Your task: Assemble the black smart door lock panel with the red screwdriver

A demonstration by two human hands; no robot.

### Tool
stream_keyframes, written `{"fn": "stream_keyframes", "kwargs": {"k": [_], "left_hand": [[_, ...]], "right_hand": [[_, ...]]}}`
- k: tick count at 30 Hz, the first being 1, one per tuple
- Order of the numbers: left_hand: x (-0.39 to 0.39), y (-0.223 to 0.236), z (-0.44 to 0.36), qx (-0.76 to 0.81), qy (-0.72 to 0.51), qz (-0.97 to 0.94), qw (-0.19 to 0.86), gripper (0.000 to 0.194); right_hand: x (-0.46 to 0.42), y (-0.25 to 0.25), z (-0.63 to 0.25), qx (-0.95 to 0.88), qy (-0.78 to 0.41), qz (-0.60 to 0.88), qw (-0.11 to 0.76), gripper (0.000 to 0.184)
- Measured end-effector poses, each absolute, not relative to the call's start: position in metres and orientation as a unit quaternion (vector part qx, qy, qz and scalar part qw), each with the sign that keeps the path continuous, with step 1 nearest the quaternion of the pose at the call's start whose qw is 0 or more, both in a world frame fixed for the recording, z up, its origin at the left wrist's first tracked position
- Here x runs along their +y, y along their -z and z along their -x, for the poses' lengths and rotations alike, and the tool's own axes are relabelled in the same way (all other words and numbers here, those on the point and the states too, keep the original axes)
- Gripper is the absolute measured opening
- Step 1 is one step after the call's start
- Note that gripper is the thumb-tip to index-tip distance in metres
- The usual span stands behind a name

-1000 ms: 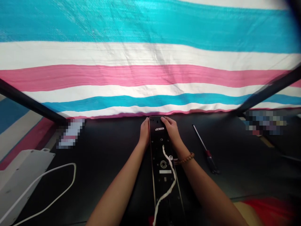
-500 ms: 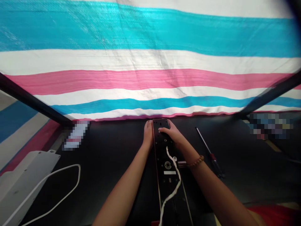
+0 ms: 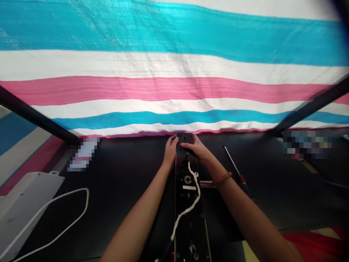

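A long black lock panel [image 3: 188, 196] lies lengthwise on the dark table [image 3: 122, 174], its inner side up, with a white cable [image 3: 191, 203] running along it. My left hand [image 3: 170, 150] grips the panel's far end from the left edge, fingers curled round it. My right hand [image 3: 196, 150] lies over the same far end from the right, fingers pressed on its top face. A beaded bracelet [image 3: 223, 178] sits on my right wrist.
A screwdriver with a red-and-black handle [image 3: 237, 172] lies right of my right arm. A white device [image 3: 19, 207] with a looping white cord [image 3: 65, 218] sits at the left. A striped blue, white and pink cloth [image 3: 174, 72] hangs behind the table.
My right hand has slid from the panel's right edge onto its top face. The panel and both hands have shifted slightly; the cable's lower part now curves left.
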State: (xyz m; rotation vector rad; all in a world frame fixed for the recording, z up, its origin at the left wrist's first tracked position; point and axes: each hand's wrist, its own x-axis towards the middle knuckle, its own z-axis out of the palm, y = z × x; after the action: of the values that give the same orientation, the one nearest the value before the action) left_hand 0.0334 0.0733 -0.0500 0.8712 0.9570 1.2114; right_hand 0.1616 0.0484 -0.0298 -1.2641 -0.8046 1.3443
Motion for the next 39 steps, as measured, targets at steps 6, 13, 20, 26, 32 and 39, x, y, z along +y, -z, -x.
{"fn": "stream_keyframes", "kwargs": {"k": [6,13,20,26,32,39], "left_hand": [[0.074,0.053,-0.034,0.428,-0.535,-0.369,0.628,0.032],[0.075,0.055,-0.034,0.403,-0.546,-0.353,0.644,0.035],[0.075,0.055,-0.032,0.422,-0.561,-0.344,0.623,0.031],[0.076,0.057,-0.032,0.426,-0.554,-0.34,0.63,0.03],[0.077,0.058,-0.032,0.419,-0.537,-0.363,0.636,0.031],[0.074,0.052,-0.033,0.406,-0.537,-0.345,0.655,0.038]], "right_hand": [[0.051,0.034,-0.16,-0.312,-0.568,0.536,0.542,0.057],[0.047,0.045,-0.177,-0.323,-0.64,0.437,0.543,0.041],[0.052,0.059,-0.189,-0.334,-0.629,0.451,0.538,0.048],[0.054,0.064,-0.189,-0.343,-0.634,0.459,0.52,0.047],[0.056,0.063,-0.192,-0.348,-0.639,0.453,0.515,0.042],[0.057,0.065,-0.195,-0.343,-0.66,0.434,0.508,0.04]]}}
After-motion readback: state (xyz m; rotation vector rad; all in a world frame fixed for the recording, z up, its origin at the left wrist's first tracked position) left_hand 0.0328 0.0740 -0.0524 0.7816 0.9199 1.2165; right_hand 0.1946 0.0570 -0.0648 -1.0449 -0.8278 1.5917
